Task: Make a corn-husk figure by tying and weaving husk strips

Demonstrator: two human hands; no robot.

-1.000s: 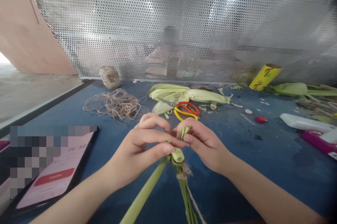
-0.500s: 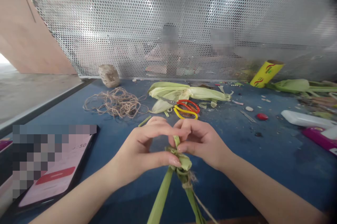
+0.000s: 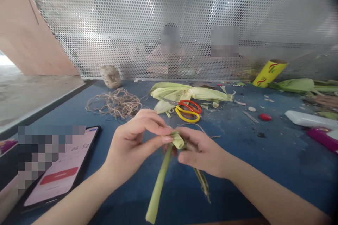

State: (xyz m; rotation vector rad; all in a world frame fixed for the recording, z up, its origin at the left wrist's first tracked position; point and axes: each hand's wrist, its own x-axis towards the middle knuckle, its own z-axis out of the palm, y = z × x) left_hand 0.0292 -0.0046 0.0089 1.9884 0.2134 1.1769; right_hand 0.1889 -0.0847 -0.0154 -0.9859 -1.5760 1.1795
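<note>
Folded green corn husk (image 3: 178, 141) sits between both hands above the table's middle. My left hand (image 3: 142, 137) pinches its top fold between thumb and fingers. My right hand (image 3: 203, 151) is closed round the tied part at the right, its fingertips hidden behind the husk. One long rolled husk strip (image 3: 160, 186) hangs down to the lower left. A darker, thinner husk end (image 3: 202, 182) pokes out below my right hand. A piece of twine (image 3: 211, 135) trails behind the right hand. Beyond the hands lie scissors (image 3: 188, 110) with one red and one yellow handle.
Loose husks (image 3: 171, 94) lie behind the scissors, with tangled twine (image 3: 116, 103) to their left. A phone (image 3: 60, 172) rests at the left. A yellow roll (image 3: 269, 73), a red object (image 3: 265, 117) and a white-purple item (image 3: 311, 119) are at the right. A perforated metal screen (image 3: 132, 24) stands behind.
The husk piece has been turned and raised slightly. My right hand has moved from pinching the top to gripping its right side. The twine end now lies beyond the hands.
</note>
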